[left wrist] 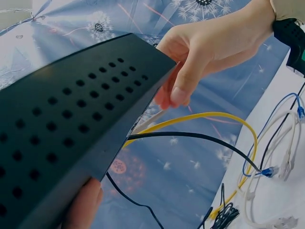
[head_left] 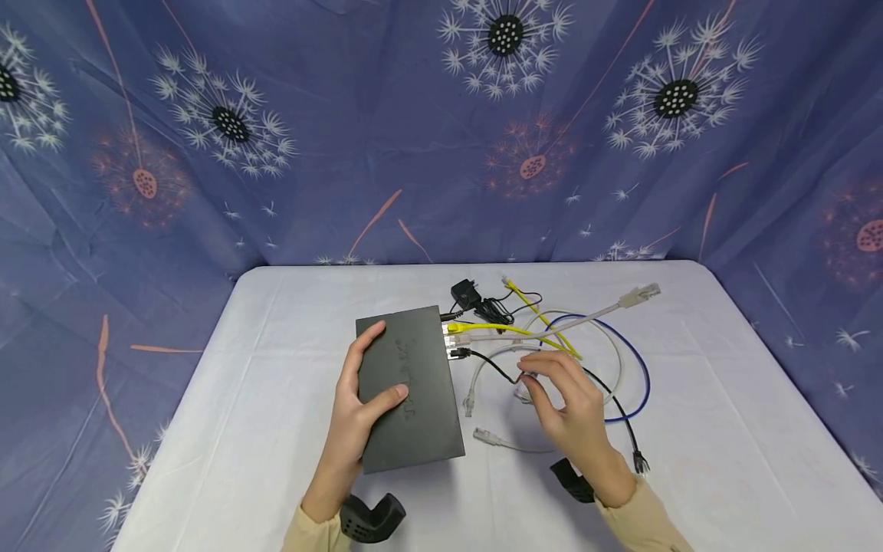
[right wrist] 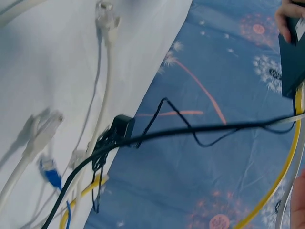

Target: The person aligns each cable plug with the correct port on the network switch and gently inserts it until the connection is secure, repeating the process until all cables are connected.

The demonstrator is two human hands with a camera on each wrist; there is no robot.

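Note:
My left hand [head_left: 369, 399] grips the dark grey network box [head_left: 428, 414] from its left side, thumb and a finger across the top. Vent holes cover the face of the box [left wrist: 81, 102] in the left wrist view. Into its right side run a yellow cable [head_left: 483, 327], a grey cable [head_left: 510, 336], a black network cable [head_left: 493, 366] and a thin power cord. The right hand [head_left: 566, 399] hovers over the cables, fingers bent, fingertips beside the black cable in the head view. From the left wrist, that cable [left wrist: 190, 136] passes below the right hand [left wrist: 205, 57].
A black power adapter [head_left: 465, 294] with its coiled cord lies behind the box. White, yellow and blue cables [head_left: 645, 368] are looped on the white table [head_left: 276, 368]. Loose white plugs [head_left: 486, 435] lie near the box. A patterned blue curtain [head_left: 414, 153] hangs behind.

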